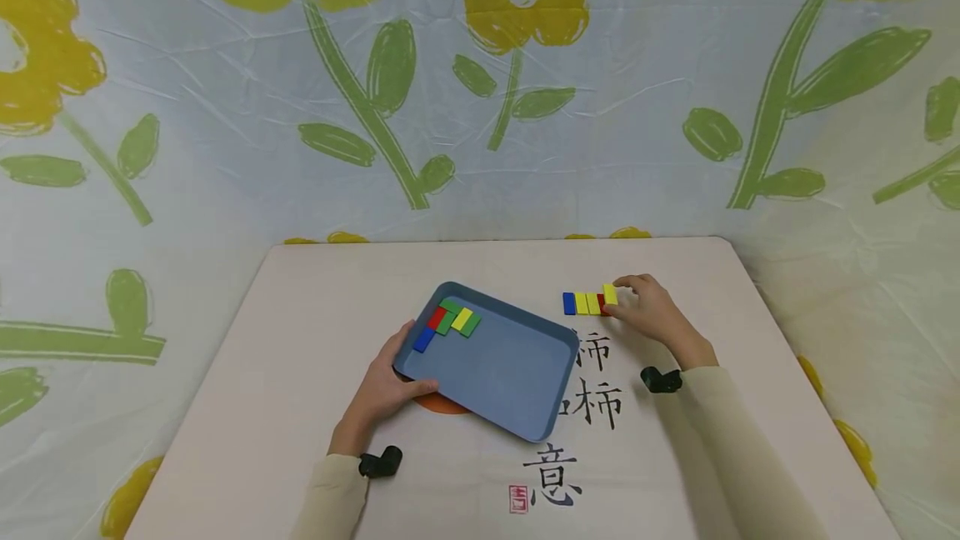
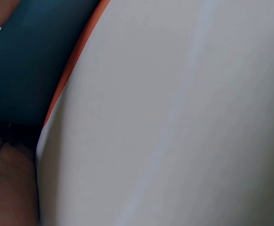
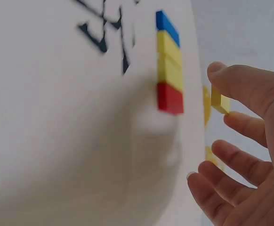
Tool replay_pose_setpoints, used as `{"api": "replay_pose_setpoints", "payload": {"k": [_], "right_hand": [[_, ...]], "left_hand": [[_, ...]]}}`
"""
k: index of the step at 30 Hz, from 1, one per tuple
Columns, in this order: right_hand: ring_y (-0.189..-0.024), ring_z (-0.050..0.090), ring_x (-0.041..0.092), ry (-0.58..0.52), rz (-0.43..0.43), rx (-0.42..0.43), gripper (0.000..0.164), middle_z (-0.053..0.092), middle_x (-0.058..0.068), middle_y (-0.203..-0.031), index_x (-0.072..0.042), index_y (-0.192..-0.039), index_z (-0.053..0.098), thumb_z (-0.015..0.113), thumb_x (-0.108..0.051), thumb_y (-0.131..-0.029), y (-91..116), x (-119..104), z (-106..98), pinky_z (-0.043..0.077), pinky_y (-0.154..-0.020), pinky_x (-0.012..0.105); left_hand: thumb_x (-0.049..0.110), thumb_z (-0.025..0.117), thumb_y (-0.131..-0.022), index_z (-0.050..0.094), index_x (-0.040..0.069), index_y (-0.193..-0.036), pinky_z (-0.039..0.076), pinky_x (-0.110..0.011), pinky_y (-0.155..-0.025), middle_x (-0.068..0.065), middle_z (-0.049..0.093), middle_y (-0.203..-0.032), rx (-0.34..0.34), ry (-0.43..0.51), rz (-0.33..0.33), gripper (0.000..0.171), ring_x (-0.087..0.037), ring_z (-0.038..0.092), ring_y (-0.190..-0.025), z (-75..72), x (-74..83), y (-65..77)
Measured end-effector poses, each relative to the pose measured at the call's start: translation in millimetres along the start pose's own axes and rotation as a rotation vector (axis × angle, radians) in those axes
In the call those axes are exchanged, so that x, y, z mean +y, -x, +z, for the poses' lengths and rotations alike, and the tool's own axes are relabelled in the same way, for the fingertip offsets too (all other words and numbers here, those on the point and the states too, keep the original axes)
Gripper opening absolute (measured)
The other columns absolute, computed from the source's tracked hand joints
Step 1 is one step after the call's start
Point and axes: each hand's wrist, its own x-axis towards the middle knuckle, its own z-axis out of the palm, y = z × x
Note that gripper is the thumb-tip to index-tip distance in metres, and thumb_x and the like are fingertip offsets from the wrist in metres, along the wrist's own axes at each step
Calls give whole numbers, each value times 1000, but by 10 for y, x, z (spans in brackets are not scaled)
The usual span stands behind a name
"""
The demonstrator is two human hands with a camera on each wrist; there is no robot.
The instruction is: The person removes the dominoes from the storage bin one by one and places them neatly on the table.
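Note:
A blue-grey tray (image 1: 495, 365) lies at an angle in the head view. My left hand (image 1: 382, 390) grips its left end, thumb over the near rim. Inside the tray's far left corner sit several small blocks: a blue block (image 1: 424, 340), a red block (image 1: 437, 319), a yellow block (image 1: 462, 319) and green ones. My right hand (image 1: 654, 311) pinches another yellow block (image 3: 220, 100) between thumb and a finger, raised above the table. Just left of this hand stands a short row of blocks, with a blue block (image 3: 167, 28), two yellow ones and a red block (image 3: 170, 98).
The pale table (image 1: 300, 373) carries black brush characters (image 1: 553, 473) and a small red seal print. An orange printed patch (image 1: 442, 404) shows from under the tray's near edge. Behind the table hangs a flower-patterned cloth (image 1: 600, 148).

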Motion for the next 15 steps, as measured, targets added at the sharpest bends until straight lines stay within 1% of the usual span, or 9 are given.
{"api": "replay_pose_setpoints", "payload": {"k": [5, 10, 15], "right_hand": [[-115, 48, 42, 26, 34, -7, 58, 40, 30, -138, -1, -130, 53, 71, -34, -87, 10, 100, 0, 46, -95, 58], [-111, 50, 41, 36, 52, -6, 58, 40, 29, -138, -1, -131, 53, 72, -32, -86, -17, 126, 9, 49, -92, 55], [-109, 51, 40, 35, 71, -30, 58, 37, 29, -140, -2, -131, 53, 72, -32, -86, -56, 134, 25, 50, -91, 54]], "left_hand": [[46, 87, -66, 22, 42, -151, 25, -61, -112, 6, 27, -157, -7, 3, 1, 107, -27, 27, -144, -22, -13, -28], [47, 86, -66, 21, 43, -151, 26, -61, -112, 5, 27, -157, -7, -2, 1, 107, -28, 28, -144, -41, -23, -51], [47, 86, -66, 22, 43, -151, 26, -61, -112, 6, 27, -157, -10, -1, -3, 107, -27, 28, -144, -63, -13, -74]]}}
